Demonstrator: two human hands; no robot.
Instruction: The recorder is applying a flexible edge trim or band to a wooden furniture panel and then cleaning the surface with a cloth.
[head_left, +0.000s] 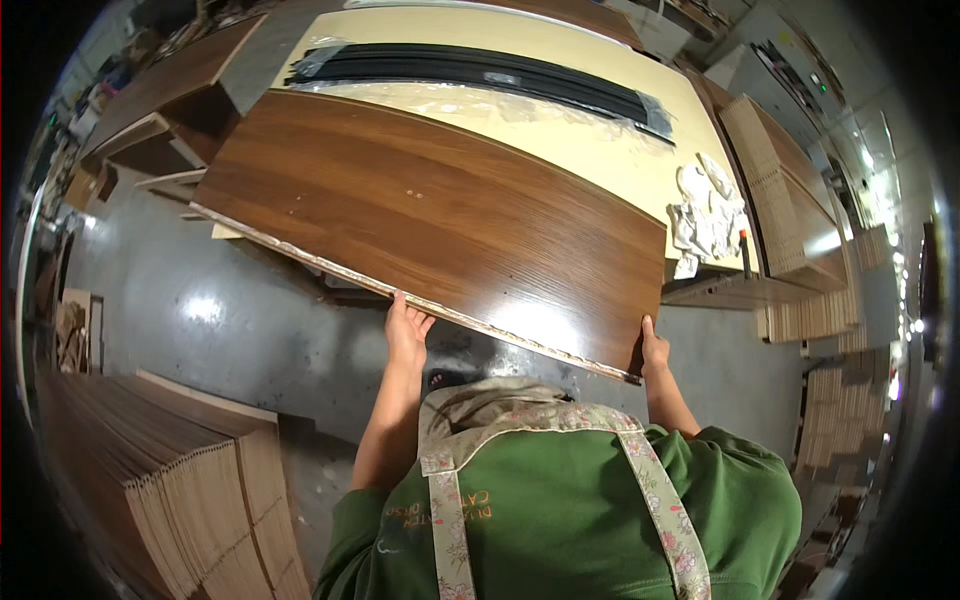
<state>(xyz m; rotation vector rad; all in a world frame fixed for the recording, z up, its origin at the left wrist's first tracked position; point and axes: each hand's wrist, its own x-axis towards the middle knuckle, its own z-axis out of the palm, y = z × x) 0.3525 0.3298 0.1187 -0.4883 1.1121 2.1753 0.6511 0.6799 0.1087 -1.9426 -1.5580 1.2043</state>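
A long brown wood-grain panel (430, 215) lies tilted across the front of a pale yellow worktable (450, 120), its near edge sticking out past the table toward me. That near edge looks whitish and uneven. My left hand (407, 328) grips the panel from below at the middle of this edge, thumb on the rim. At the panel's right end, my right hand (652, 350) is closed around the short side near the corner, with its thumb up and the other fingers hidden.
Behind the panel lies a bundle of long black strips (480, 78) in clear plastic. A crumpled white cloth (708, 210) sits at the table's right. Stacked boards (200, 490) stand at lower left, more panels (790, 190) at right, and a brown unit (180, 90) at far left.
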